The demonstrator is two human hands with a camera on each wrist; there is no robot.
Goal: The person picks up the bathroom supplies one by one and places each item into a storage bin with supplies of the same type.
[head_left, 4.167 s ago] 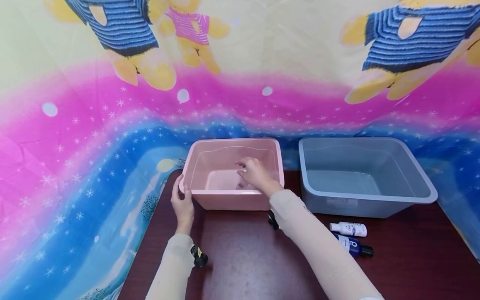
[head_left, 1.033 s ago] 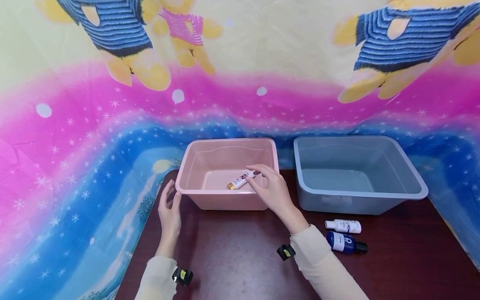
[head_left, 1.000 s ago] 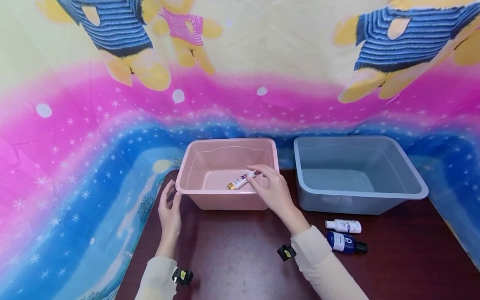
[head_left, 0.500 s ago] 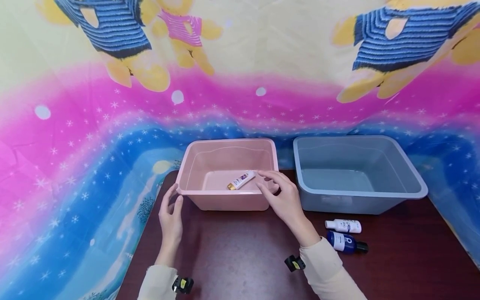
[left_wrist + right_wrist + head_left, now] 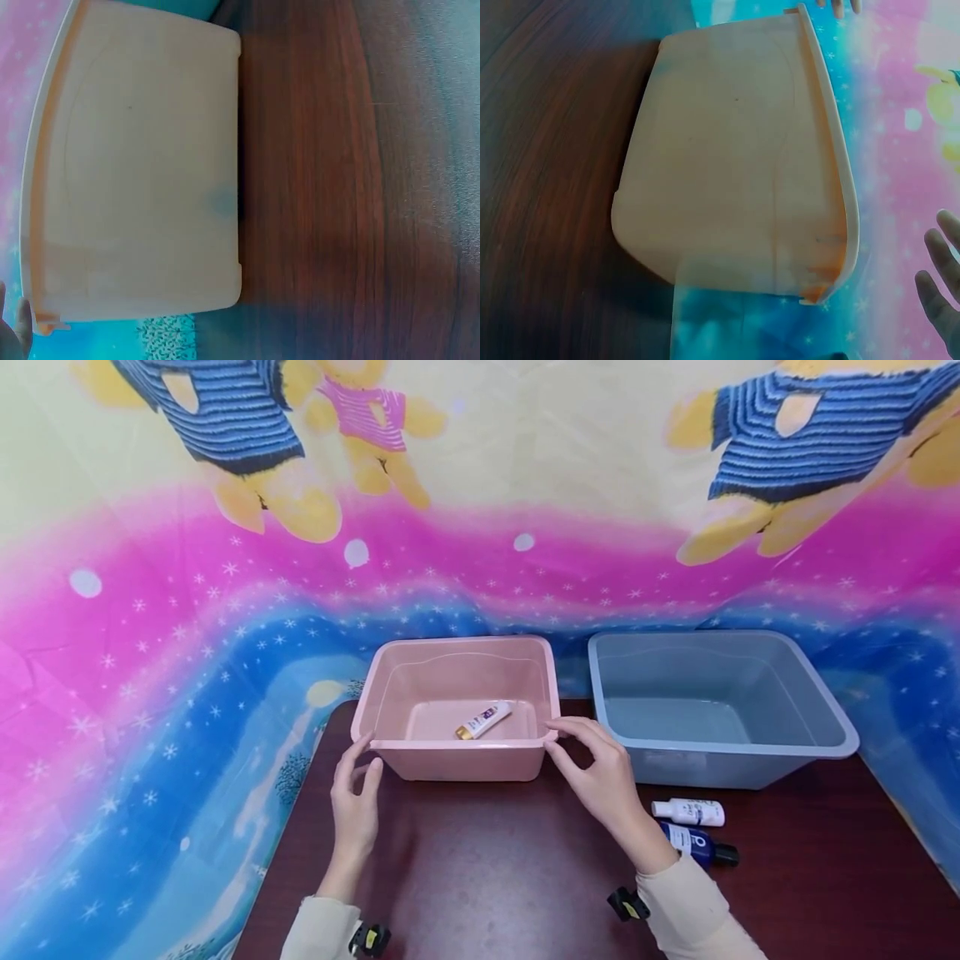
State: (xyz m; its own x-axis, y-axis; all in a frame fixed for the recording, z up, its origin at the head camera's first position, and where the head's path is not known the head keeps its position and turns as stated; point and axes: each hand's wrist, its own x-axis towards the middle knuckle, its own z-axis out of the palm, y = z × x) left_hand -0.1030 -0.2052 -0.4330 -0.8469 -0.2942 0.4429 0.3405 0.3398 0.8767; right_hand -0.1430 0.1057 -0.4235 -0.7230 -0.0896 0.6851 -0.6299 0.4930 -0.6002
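Note:
A pink plastic bin (image 5: pixel 465 764) stands at the back of the table, and its outer wall fills much of both wrist views. On its floor lies a small white bottle with a gold cap (image 5: pixel 483 721), tilted diagonally. My left hand (image 5: pixel 355 806) is at the bin's front left corner, fingers relaxed, fingertips close to the rim. At the front right corner is my right hand (image 5: pixel 603 777), thumb and forefinger apart beside the rim. Whether either hand touches the rim I cannot tell. Neither hand holds anything. The right wrist view shows the right hand's fingers (image 5: pixel 937 277) spread, away from the bin wall.
A larger grey-blue bin (image 5: pixel 697 764) stands to the right of the pink one. In front of it, a white bottle (image 5: pixel 690 812) and a dark blue bottle with a black cap (image 5: pixel 701 846) lie on the dark wooden table (image 5: pixel 480 868). A printed cloth (image 5: pixel 450 543) hangs behind.
Earlier my right hand was inside the pink bin; it has left the small bottle there and moved right and back to the front right corner. My left hand has shifted slightly right.

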